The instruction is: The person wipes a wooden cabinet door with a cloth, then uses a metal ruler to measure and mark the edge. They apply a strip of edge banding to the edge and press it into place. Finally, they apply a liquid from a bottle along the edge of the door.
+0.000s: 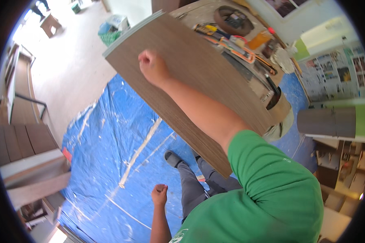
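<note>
A brown wood-grain panel (207,89) lies slanting across the middle, with a light grey strip (134,32) along its far end. My right arm reaches over it. Near that far end, my right hand (153,67) is closed over the panel's face; whatever the fingers may hold is hidden, and I cannot tell whether the hand touches the surface. My left hand (159,195) hangs low beside my legs with its fingers curled in, apart from the panel, and nothing shows in it.
Beyond the panel, a worktable carries hand tools (235,46), a brown round tray (233,20) and an orange bottle (258,39). Blue sheeting (109,133) covers the floor. Stacked boards (24,139) stand at left, a bag (113,28) farther off. Grey-brown cabinets (326,121) are at right.
</note>
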The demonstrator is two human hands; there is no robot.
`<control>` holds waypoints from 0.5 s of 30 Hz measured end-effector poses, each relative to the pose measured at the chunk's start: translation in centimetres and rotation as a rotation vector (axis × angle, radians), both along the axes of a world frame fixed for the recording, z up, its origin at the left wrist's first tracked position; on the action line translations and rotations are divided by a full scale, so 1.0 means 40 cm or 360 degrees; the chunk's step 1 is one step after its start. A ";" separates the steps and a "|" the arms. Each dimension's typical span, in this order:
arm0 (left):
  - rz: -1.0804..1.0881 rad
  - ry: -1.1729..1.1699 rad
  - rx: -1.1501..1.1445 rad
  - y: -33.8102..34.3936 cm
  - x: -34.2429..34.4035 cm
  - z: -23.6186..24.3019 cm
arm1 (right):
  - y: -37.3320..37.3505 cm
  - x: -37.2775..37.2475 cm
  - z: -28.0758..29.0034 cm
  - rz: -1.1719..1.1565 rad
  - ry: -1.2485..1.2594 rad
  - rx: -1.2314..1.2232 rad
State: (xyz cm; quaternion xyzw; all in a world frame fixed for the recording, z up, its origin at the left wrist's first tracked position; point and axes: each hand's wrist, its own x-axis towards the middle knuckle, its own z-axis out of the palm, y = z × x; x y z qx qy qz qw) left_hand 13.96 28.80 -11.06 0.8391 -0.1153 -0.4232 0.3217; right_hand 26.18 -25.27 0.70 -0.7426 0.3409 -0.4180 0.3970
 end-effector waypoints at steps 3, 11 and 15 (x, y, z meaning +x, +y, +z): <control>0.0108 0.0137 0.0044 0.157 0.017 -0.063 | 0.172 -0.216 0.128 0.0581 0.0281 0.0356; -0.0230 0.0001 -0.0082 0.020 0.168 0.104 | 0.586 -0.952 0.179 0.0750 0.0935 0.0892; -0.0394 -0.0473 -0.0346 -0.189 0.249 0.349 | 0.610 -1.035 0.234 0.0608 0.0852 0.1309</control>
